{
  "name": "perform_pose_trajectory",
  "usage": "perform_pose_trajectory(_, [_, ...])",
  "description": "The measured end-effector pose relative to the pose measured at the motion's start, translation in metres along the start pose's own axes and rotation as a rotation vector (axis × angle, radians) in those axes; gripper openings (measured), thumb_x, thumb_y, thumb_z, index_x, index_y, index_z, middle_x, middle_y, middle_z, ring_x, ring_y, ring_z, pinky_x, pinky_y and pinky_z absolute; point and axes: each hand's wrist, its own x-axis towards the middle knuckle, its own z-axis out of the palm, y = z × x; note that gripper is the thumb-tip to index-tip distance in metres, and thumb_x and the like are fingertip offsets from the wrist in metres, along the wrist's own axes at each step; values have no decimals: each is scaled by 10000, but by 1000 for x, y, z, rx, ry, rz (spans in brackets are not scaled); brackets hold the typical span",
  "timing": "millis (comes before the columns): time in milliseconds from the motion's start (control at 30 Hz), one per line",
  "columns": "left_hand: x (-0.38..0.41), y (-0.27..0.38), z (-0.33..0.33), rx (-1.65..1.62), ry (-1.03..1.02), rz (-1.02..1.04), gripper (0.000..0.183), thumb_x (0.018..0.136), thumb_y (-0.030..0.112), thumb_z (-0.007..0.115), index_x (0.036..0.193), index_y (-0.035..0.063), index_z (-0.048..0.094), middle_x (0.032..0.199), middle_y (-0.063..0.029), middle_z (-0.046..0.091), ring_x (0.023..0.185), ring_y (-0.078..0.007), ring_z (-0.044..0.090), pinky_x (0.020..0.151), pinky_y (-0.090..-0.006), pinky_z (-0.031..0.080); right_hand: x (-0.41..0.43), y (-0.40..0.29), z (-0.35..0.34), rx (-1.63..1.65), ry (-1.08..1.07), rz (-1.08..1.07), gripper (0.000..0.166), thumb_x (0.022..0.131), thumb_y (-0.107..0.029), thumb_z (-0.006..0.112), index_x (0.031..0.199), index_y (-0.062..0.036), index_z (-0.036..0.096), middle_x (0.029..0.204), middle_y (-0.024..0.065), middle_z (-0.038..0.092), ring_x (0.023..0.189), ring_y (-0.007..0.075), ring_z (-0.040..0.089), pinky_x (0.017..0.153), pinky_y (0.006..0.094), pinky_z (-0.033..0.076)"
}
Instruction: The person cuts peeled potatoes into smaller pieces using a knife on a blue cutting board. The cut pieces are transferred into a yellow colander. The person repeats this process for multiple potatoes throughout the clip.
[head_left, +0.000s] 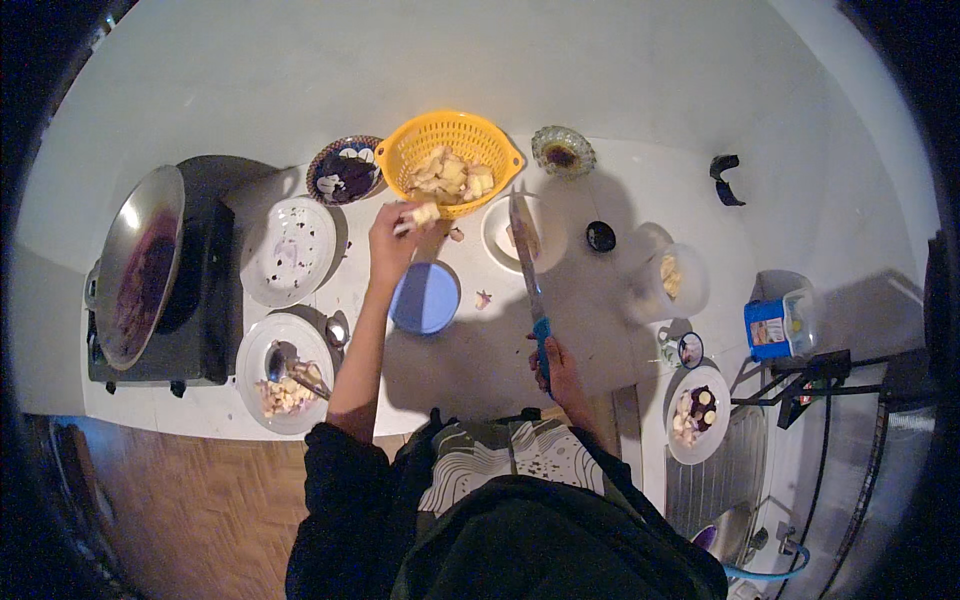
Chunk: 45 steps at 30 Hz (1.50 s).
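My left hand (391, 238) grips a pale yellow food chunk (426, 214) at the front rim of a yellow plastic colander (385, 159). Inside the colander lie several similar pale pieces (450, 176). In my right hand (556, 371) is a knife (529, 276) with a blue handle, its blade pointing away from me. The blade passes above a white bowl (495, 253), which holds something brownish partly hidden by the blade. A round blue plastic lid or board (426, 300) lies below my left hand, partly covered by the forearm. Small scraps (482, 299) dot the white counter.
At left, a large wok (142, 277) sits on a black stove (199, 300). Two white plates (289, 251) stand beside it, the nearer one (281, 330) holding chopped food and a spoon. Rightward are a glass dish (562, 150), a translucent container (694, 281) and a filled plate (699, 446).
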Motion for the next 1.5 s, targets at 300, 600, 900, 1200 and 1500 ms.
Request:
perform_pose_trajectory(300, [113,-37,37,489,-65,106,417,737,103,645,1135,42,536,1034,-150,608,919,-262,610,818,-342,464,28,-25,-3,115,53,-5,404,926,-435,348,1101,-110,511,632,-9,496,416,50,395,363,204,319])
perform_pose_trajectory(600, [6,16,135,184,-533,313,481,681,-31,536,1154,21,466,1122,-181,478,1070,-354,458,931,-390,385,34,-22,-22,125,185,2,446,918,-460,343,1119,-90,491,615,-10,487,414,50,405,373,195,334])
perform_pose_trajectory(900, [28,-19,162,699,-835,232,522,602,35,660,1091,131,506,1098,-125,460,1019,-327,494,848,-405,450,23,-25,-26,163,181,-38,384,927,-411,361,1105,-108,514,617,-17,489,418,59,400,361,207,321])
perform_pose_trajectory(1200, [-52,24,39,-72,-125,-148,525,619,47,757,1099,46,542,1010,-88,540,903,-188,561,758,-296,489,-6,-27,-17,30,75,-26,356,936,-380,356,1102,-111,520,626,-3,513,433,58,406,378,220,332])
perform_pose_trajectory(1500, [-129,-35,1,165,102,-181,455,626,48,754,1046,27,580,937,-102,579,871,-226,584,805,-298,471,-6,6,28,-729,-141,-131,356,934,-345,353,1111,-63,481,692,171,587,597,363,569,544,468,426])
